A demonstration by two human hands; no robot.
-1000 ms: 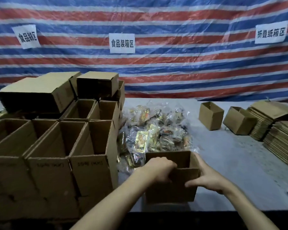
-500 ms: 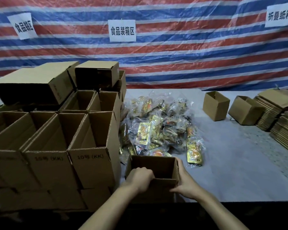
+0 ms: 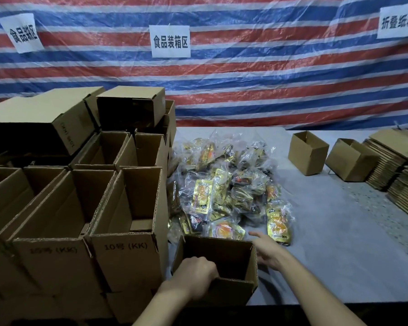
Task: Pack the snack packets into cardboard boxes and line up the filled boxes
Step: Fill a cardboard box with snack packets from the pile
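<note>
Boxes [image 3: 127,231] of brown cardboard crowd the left side of the counter [image 3: 327,243], open tops up in the near rows, with the nearest 2 fronts printed "10号 (KK)". More boxes lie on their sides on top of the far rows.

Just right of that block, at the near edge, stands 1 small open box [image 3: 233,290]. Its inside is dark, and what it holds cannot be made out. The left grip [image 3: 193,276] has hold of this box: the fingers are curled over the rim of the near wall, at its left part, with the knuckles facing up.

The right grip [image 3: 267,251] holds nothing. It is open, with the fingers loosely stretched and pointing far and left. It sits just beside the far right corner of the small box; whether it touches the cardboard cannot be told.

Beyond the small box lies the heap of snack packets [image 3: 222,184], clear plastic with yellow and black print. The nearest yellow packet [image 3: 278,223] lies just beyond the right fingertips, apart from them.

Further right, 2 empty boxes [image 3: 307,156] stand at the far side, beside stacks of flattened cardboard [image 3: 398,165]. A striped tarp [image 3: 245,90] with paper signs [image 3: 170,41] hangs behind.
</note>
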